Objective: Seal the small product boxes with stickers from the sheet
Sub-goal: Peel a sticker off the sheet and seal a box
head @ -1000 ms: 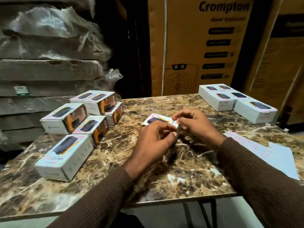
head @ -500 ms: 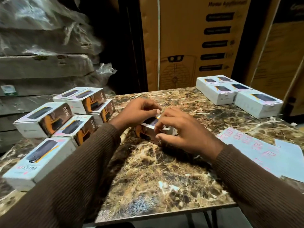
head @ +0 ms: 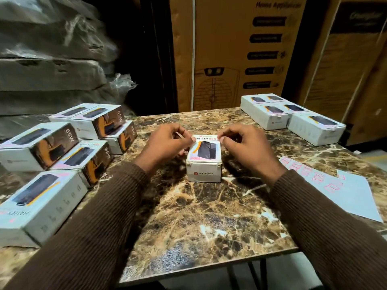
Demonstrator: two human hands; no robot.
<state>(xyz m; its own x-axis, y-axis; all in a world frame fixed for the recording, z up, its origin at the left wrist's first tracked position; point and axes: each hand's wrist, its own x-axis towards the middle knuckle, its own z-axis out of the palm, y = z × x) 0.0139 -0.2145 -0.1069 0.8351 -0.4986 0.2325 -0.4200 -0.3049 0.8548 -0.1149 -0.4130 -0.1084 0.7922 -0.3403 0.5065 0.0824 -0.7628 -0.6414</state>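
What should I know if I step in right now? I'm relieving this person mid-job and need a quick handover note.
Left hand: fingers curled at the far left corner of the centre box, touching it; grip unclear.
Right hand: fingers curled at the far right corner, likewise.
The centre box lies flat on the marble table, Portronics end facing you.
Sticker sheet: to your right on the table, with several pink stickers left.
Left pile and right group of boxes: small tabs show on some right-group boxes; otherwise I cannot tell which are sealed.
Left to do: check the centre box's seal, then continue.
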